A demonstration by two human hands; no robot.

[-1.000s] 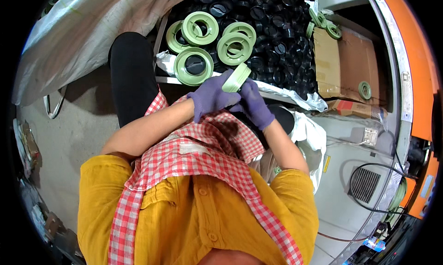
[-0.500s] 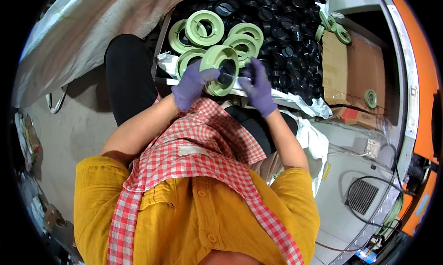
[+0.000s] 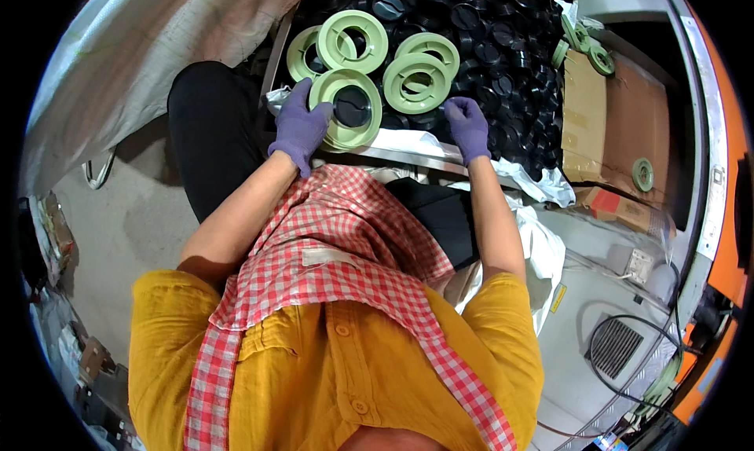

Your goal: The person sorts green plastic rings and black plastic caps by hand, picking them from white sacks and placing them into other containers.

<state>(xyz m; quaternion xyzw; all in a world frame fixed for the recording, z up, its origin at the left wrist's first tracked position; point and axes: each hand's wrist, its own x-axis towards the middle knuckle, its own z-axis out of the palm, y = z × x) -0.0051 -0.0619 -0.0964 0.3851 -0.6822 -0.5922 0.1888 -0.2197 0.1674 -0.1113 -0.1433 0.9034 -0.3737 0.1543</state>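
My left hand, in a purple glove, grips the left edge of a pale green plastic ring at the tray's near side. At least one more ring shows beneath it. A round black cap with a raised bar sits in the ring's centre. My right hand, also gloved, is closed at the near edge of the heap of black caps; whatever its fingers hold is hidden. Between and beyond my hands, other green rings lie in overlapping groups on the caps.
The metal tray, partly lined with white plastic, stands before my knees. On the right are a cardboard sheet with a few green rings, a grey machine panel and a looped black cable. A white woven sheet hangs at left.
The held ring has moved slightly left and turned flatter, its face now upward. My right hand has left the ring's side and shifted right to the caps, its fingers curling closed.
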